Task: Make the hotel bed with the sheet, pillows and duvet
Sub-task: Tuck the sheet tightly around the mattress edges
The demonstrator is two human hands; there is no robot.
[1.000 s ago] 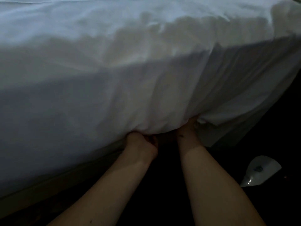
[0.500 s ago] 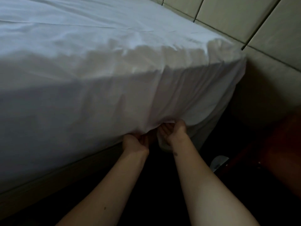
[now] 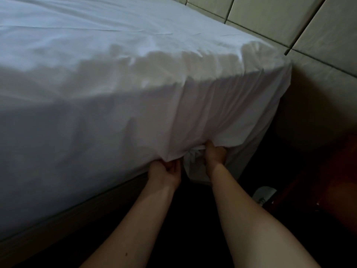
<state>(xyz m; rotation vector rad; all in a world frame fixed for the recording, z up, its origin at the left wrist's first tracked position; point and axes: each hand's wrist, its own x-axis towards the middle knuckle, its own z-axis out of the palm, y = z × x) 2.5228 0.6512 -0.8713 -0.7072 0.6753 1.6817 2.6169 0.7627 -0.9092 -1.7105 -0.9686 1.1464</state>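
Note:
A white sheet (image 3: pixel 119 78) covers the mattress top and hangs down its near side, wrinkled toward the corner by the headboard. My left hand (image 3: pixel 165 174) is at the mattress's lower edge, fingers curled up under the sheet's hem. My right hand (image 3: pixel 213 155) grips a bunched fold of loose sheet just to the right, near the corner. A flap of sheet (image 3: pixel 195 171) hangs down between the two hands. No pillows or duvet are in view.
A padded beige headboard (image 3: pixel 289 22) in panels rises behind the mattress corner. The bed base (image 3: pixel 77 213) shows as a dark band under the mattress. On the dark floor lies a white slipper (image 3: pixel 264 193) beside reddish wooden furniture (image 3: pixel 332 180).
The view has lifted and swung toward the headboard corner. My right hand has moved from under the mattress edge to gripping the bunched sheet; my left hand stays at the lower edge.

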